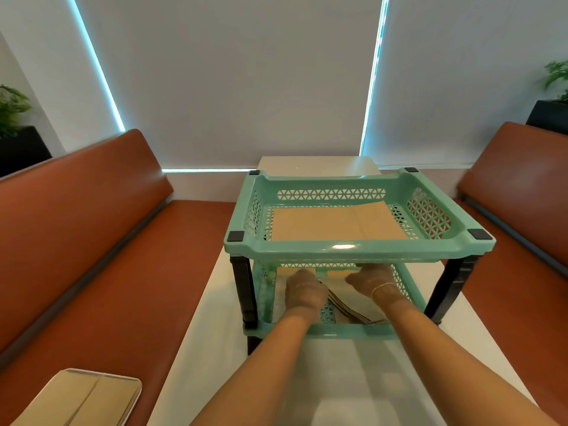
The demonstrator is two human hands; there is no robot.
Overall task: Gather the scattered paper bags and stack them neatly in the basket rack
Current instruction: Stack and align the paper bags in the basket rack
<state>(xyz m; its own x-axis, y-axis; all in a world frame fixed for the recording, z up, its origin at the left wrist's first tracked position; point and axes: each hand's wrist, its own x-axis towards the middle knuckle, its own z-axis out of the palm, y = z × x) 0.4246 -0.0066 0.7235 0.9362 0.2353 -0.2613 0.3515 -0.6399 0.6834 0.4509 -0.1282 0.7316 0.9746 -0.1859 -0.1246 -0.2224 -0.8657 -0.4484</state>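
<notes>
A two-tier green basket rack [353,250] with black legs stands on the white table [353,379]. Flat brown paper bags [335,226] lie in its upper basket. Both my gloved hands reach into the lower basket. My left hand [304,292] rests on a stack of brown paper bags [350,309] there, and its fingers are partly hidden. My right hand [373,282] lies flat on the same stack with fingers stretched forward under the upper basket's rim.
More brown paper bags lie on a metal tray [120,404] on the left red bench seat [107,287]. A second red bench [522,210] stands on the right. Potted plants [12,109] sit in both far corners by the blinds.
</notes>
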